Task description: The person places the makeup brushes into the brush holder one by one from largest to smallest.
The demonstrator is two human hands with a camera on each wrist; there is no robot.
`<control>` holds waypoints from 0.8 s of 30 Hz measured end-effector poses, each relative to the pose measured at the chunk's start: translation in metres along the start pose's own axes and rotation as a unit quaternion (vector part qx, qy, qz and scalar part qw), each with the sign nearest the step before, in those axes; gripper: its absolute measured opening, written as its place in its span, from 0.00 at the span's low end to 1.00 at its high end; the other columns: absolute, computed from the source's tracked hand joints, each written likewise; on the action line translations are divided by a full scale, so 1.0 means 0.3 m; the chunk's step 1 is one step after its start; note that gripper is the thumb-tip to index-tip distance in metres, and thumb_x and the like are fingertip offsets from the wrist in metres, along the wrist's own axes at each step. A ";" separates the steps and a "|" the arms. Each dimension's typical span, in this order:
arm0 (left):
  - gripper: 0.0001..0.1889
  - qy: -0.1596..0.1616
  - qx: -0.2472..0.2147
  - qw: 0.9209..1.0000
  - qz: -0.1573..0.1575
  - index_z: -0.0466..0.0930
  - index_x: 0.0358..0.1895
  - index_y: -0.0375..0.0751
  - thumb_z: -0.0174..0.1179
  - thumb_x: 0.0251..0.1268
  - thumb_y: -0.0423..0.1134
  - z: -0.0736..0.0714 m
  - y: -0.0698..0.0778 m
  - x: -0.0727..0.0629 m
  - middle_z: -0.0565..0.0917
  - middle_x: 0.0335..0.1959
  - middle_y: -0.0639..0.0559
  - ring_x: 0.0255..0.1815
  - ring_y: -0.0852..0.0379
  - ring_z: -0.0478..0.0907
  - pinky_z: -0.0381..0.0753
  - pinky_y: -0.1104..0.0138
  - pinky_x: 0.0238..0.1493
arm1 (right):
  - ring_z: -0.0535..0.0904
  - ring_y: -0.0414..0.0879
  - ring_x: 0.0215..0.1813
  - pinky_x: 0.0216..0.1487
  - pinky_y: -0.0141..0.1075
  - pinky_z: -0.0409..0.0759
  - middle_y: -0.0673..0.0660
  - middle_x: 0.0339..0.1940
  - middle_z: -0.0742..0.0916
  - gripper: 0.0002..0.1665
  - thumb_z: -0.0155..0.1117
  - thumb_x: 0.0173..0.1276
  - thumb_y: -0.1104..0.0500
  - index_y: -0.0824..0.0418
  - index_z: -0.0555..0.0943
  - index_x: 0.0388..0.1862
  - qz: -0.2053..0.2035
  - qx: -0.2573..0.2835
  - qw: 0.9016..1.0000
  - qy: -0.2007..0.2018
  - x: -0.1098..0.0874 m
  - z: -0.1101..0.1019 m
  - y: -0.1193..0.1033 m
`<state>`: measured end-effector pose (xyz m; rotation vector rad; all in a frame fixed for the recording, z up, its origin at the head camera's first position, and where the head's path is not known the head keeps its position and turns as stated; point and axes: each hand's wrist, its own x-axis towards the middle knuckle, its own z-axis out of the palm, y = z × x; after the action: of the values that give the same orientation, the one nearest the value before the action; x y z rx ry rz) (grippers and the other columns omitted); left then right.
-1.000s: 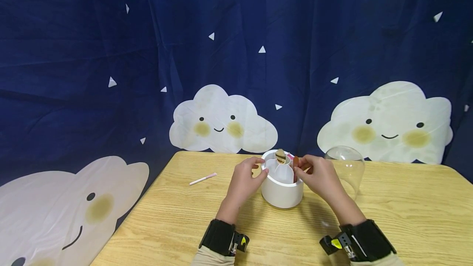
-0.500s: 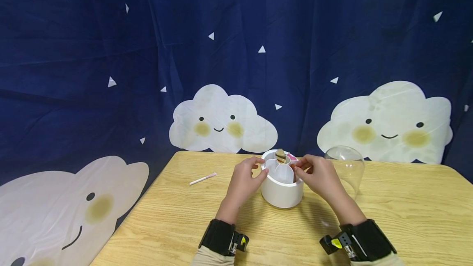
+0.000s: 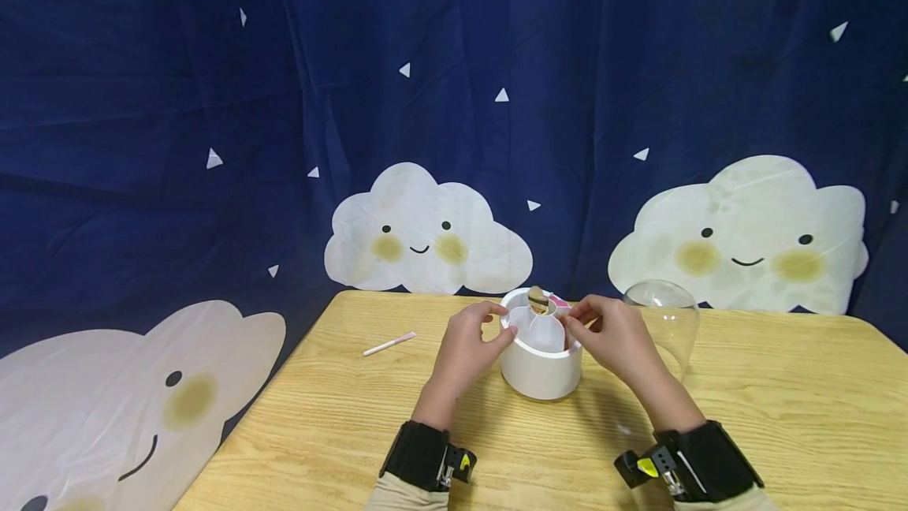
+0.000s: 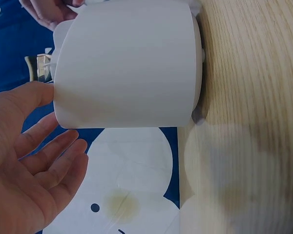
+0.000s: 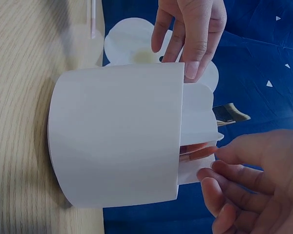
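Observation:
A white round organizer [image 3: 541, 375] with petal-shaped dividers stands upright on the table. My left hand [image 3: 468, 341] grips its rim on the left with thumb and forefinger, the other fingers loosely bent in the left wrist view. On the other side, my right hand [image 3: 613, 337] pinches the top end of a narrow reddish-brown piece [image 5: 201, 152] between thumb and forefinger. Its lower part is hidden inside a right-hand compartment. From the centre ring rises a brush-like item [image 3: 537, 298] with a gold band and beige tip. A pink item [image 3: 559, 302] shows in the back right compartment.
A clear dome cover [image 3: 670, 330] stands on the wooden table [image 3: 780, 408] right of the organizer, partly behind my right hand. To the left lies a thin white-and-pink stick [image 3: 389, 344]. A dark blue curtain [image 3: 454, 61] with clouds hangs behind the table.
My right hand has lowered the reddish-brown piece deeper into the compartment, so less of it shows above the rim. The left hand stays at the rim.

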<state>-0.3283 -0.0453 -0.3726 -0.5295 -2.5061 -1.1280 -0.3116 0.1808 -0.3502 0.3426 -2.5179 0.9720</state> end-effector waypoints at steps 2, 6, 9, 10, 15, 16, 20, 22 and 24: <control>0.16 0.000 0.001 1.000 0.002 0.85 0.52 0.39 0.70 0.64 0.42 0.000 0.000 0.001 0.85 0.55 0.45 0.55 0.45 0.83 0.84 0.55 0.51 | 0.79 0.44 0.29 0.28 0.34 0.76 0.55 0.30 0.88 0.04 0.70 0.65 0.62 0.63 0.85 0.32 0.000 -0.001 1.000 0.001 -0.001 0.000 0.000; 0.17 -0.001 0.004 1.000 0.008 0.85 0.52 0.39 0.71 0.63 0.43 -0.001 0.001 0.002 0.86 0.55 0.46 0.54 0.48 0.83 0.84 0.57 0.50 | 0.79 0.44 0.29 0.31 0.36 0.77 0.54 0.29 0.88 0.03 0.68 0.65 0.63 0.63 0.85 0.32 -0.003 -0.006 1.000 0.000 0.000 0.000 -0.001; 0.16 -0.002 0.006 1.000 0.010 0.85 0.52 0.40 0.71 0.63 0.43 -0.001 0.002 0.001 0.86 0.55 0.46 0.54 0.48 0.83 0.84 0.57 0.50 | 0.79 0.44 0.29 0.31 0.36 0.77 0.54 0.28 0.88 0.03 0.68 0.65 0.64 0.63 0.85 0.32 -0.005 -0.005 1.000 -0.011 0.001 -0.003 -0.001; 0.16 -0.002 0.008 1.000 0.010 0.85 0.52 0.40 0.70 0.64 0.42 -0.001 0.002 0.001 0.86 0.55 0.46 0.54 0.48 0.83 0.83 0.57 0.51 | 0.79 0.44 0.29 0.30 0.36 0.77 0.54 0.28 0.88 0.03 0.67 0.65 0.64 0.63 0.85 0.32 -0.005 -0.004 1.000 -0.016 0.001 -0.005 0.000; 0.15 -0.002 0.008 1.000 0.010 0.85 0.51 0.40 0.69 0.65 0.42 -0.001 0.002 0.000 0.86 0.55 0.46 0.55 0.46 0.83 0.83 0.55 0.52 | 0.78 0.45 0.30 0.31 0.37 0.77 0.54 0.30 0.87 0.04 0.64 0.65 0.65 0.64 0.85 0.35 -0.005 -0.009 0.999 -0.048 0.002 -0.025 0.008; 0.15 -0.002 0.007 1.000 0.010 0.85 0.51 0.40 0.69 0.65 0.42 -0.001 0.002 0.000 0.85 0.55 0.45 0.55 0.45 0.83 0.83 0.55 0.52 | 0.78 0.45 0.31 0.32 0.37 0.77 0.54 0.30 0.87 0.04 0.64 0.65 0.66 0.64 0.85 0.35 -0.009 -0.011 0.998 -0.059 0.002 -0.031 0.010; 0.15 -0.004 0.005 1.000 0.006 0.85 0.51 0.40 0.69 0.65 0.42 -0.002 0.004 0.000 0.85 0.55 0.45 0.55 0.44 0.82 0.83 0.55 0.52 | 0.76 0.44 0.29 0.30 0.34 0.76 0.52 0.29 0.86 0.06 0.67 0.60 0.67 0.64 0.86 0.37 -0.045 0.004 0.993 -0.109 0.002 -0.046 0.020; 0.15 -0.004 0.004 1.000 0.004 0.85 0.51 0.40 0.68 0.66 0.42 -0.003 0.005 0.000 0.85 0.55 0.45 0.55 0.44 0.82 0.82 0.55 0.52 | 0.76 0.43 0.27 0.28 0.33 0.75 0.50 0.27 0.84 0.06 0.70 0.58 0.67 0.64 0.85 0.36 -0.064 0.013 0.990 -0.126 0.002 -0.045 0.024; 0.15 -0.005 0.004 1.000 0.004 0.85 0.51 0.40 0.68 0.66 0.42 -0.002 0.004 0.001 0.85 0.55 0.45 0.55 0.44 0.82 0.83 0.55 0.51 | 0.75 0.41 0.26 0.26 0.32 0.74 0.49 0.26 0.83 0.06 0.72 0.56 0.67 0.63 0.85 0.34 -0.077 0.021 0.988 -0.133 0.002 -0.040 0.026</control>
<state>-0.3278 -0.0451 -0.3713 -0.5425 -2.5134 -1.1142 -0.3117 0.1947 -0.3465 0.7129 -2.6590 0.9748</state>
